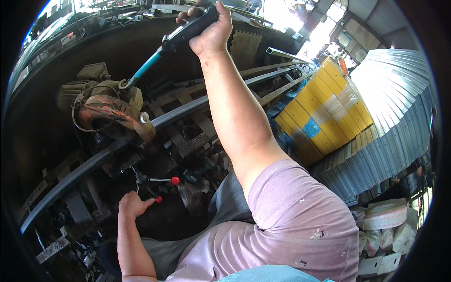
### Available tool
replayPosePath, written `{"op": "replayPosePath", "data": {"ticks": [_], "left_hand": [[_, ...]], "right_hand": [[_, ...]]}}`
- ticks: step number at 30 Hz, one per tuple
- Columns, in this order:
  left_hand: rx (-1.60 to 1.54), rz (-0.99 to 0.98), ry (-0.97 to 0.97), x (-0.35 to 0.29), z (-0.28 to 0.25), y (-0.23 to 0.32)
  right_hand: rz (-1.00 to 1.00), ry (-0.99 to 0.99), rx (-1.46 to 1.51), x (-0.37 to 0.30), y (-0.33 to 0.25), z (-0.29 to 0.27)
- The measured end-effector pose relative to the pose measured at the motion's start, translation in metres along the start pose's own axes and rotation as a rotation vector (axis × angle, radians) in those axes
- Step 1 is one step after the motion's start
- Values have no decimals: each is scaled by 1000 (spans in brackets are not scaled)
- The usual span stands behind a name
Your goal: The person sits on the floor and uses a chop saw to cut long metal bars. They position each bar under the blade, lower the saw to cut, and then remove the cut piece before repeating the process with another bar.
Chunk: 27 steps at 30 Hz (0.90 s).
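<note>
My right hand (213,32) is raised at the top of the view, wrapped around the black grip (188,33) of a cut-off saw. From that grip a teal lever arm (145,69) slopes down to the saw's worn orange guard (105,112) and motor (75,94). Lower down, my left hand (134,205) is closed around one spoke of a clamp handwheel (141,178). Two spokes end in red knobs (175,180), and my thumb lies near the lower knob. A long grey metal tube (181,112) runs under the saw. The blade is hidden by the guard.
Stacked yellow panels (324,108) and corrugated metal sheets (376,136) stand to the right. Metal offcuts (89,258) litter the dark lower left. Wrapped bundles (385,216) lie at the lower right. A square tube end (270,50) juts out at the back.
</note>
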<state>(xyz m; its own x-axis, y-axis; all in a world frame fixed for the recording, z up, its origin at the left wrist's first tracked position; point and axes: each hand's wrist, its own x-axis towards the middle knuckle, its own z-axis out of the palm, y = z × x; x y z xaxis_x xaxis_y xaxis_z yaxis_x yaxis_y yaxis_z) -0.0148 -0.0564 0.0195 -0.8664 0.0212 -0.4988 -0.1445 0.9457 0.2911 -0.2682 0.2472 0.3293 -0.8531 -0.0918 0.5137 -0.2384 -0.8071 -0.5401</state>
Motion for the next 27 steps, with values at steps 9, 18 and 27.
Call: {"op": "replayPosePath", "data": {"ticks": [9, 18, 27], "left_hand": [[17, -46, -44, -5, -5, 6], [18, -21, -49, -7, -13, 10], [194, 4, 21, 3, 9, 18]], "right_hand": [[-203, 4, -103, 9, 10, -6], [-202, 8, -70, -12, -2, -8], [-239, 55, -136, 29, 10, 16]]}}
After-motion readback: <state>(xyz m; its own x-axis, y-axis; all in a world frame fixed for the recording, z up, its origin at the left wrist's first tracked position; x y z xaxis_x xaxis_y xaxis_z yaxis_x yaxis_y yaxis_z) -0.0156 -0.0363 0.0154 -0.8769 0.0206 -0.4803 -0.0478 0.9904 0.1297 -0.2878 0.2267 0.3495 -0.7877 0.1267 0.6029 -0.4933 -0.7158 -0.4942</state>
